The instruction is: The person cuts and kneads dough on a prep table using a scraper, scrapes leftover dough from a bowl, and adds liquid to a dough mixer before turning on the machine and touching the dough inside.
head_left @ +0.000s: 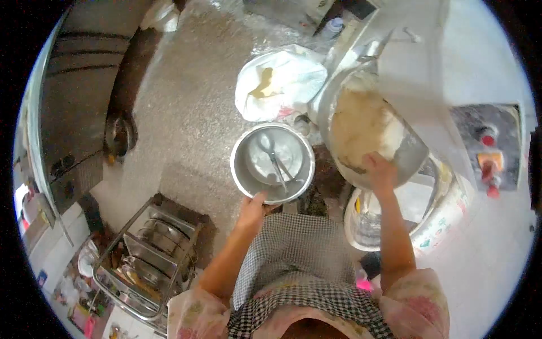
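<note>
My left hand (pixel 252 212) grips the near rim of a round steel pot (pixel 239 167), which it holds in front of the checked apron. Inside the pot lies a metal spoon (pixel 272 155) with a long handle. A second thin handle seems to lie beside it. On the right, my right hand (pixel 380 170) is over the near side of a large metal mixer bowl (pixel 415 153), its fingers curled closed. What they hold, if anything, is hidden. Pale, floury dough (pixel 361 121) fills much of the bowl.
A white sack (pixel 282 85) stands beyond the pot. Below the mixer bowl is a large white tub (pixel 446 217). The mixer's control panel (pixel 488 148), with red buttons, is at right. A metal rack (pixel 152 257) with trays stands lower left, and a dark steel unit (pixel 84 73) upper left.
</note>
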A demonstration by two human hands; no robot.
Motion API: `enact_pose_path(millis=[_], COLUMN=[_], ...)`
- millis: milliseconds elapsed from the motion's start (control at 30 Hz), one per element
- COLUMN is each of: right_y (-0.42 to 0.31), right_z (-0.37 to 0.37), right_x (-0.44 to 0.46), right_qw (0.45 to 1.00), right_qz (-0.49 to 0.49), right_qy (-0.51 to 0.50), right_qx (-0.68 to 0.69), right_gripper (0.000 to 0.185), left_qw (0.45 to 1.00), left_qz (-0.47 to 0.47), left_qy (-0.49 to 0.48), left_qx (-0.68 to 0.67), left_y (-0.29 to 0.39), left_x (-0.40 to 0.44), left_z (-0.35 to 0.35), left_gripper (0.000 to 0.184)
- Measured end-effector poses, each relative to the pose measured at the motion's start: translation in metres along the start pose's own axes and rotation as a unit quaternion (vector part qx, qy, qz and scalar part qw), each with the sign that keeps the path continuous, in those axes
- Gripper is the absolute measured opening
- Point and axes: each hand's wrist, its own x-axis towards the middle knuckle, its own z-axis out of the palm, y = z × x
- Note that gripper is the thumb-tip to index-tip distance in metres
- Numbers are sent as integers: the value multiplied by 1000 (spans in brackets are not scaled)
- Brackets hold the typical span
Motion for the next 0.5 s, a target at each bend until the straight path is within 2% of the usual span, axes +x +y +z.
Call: enact_pose_path(millis=[67,167,200,267,300,333,400,467,500], right_y=[-21,3,13,32,36,40,56,3,20], right_z=[-11,2,10,31,41,55,107,103,109], right_x=[-3,12,20,48,71,97,147,158,160], right_qw=[1000,999,996,970,956,930,894,898,901], right_qz=[-1,29,-30,-151,-158,-164,-184,-18,-32], right_qy=[-8,25,52,97,30,-39,-137,-198,-245], right_qx=[-23,-24,-71,-163,-247,-327,-384,-393,-357], right_gripper=[23,24,22,18,17,16,18,24,26], left_qw=[1000,997,995,1000,999,999,995,993,991], left_qz=[9,-3,-15,5,13,-1,-26,-25,-34], left_qy=[1,18,30,18,17,47,99,115,129], left_qx=[27,75,93,10,-31,-16,17,19,25], left_y=[2,10,8,-7,-14,-19,-23,-31,-36], left_x=[-7,-12,-14,-12,-10,-11,-4,8,2], left_z=[5,-4,-10,-28,-36,-43,-48,-45,-50], left_gripper=[43,44,45,45,46,46,48,51,52])
